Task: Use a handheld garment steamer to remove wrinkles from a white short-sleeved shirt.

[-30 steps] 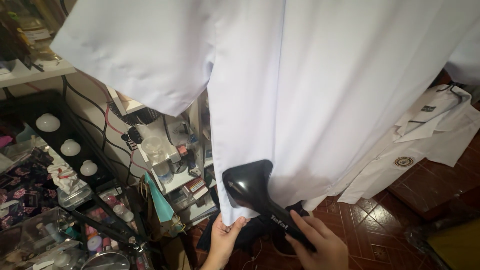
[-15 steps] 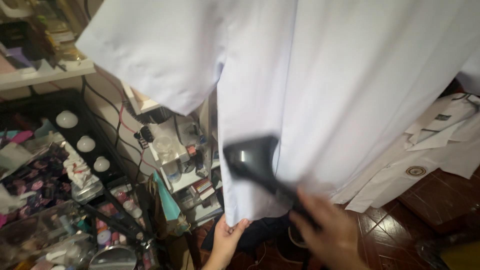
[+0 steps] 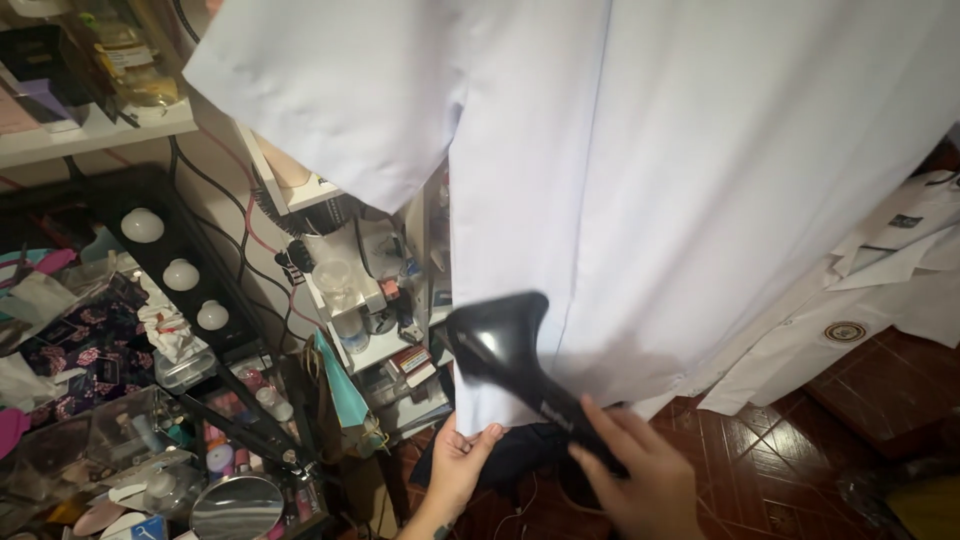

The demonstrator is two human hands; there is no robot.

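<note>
Two hands (image 3: 455, 468) (image 3: 640, 480), one black steamer (image 3: 505, 350), two white shirts (image 3: 700, 180) (image 3: 860, 310), three round bulbs (image 3: 181, 274), one round mirror (image 3: 236, 508).

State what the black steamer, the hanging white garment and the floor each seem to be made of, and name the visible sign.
Black steamer: likely hard plastic, glossy, with a bright glint on its head. White garment: thin woven cloth, matte, draping in soft folds where the left hand pinches its hem. Floor: seemingly glazed red-brown tile, shiny, with visible joint lines.

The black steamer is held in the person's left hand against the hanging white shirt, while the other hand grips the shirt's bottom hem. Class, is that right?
Not quite. The head view shows the black steamer in the right hand, not the left. The left hand grips the bottom hem of the hanging white shirt.
</note>
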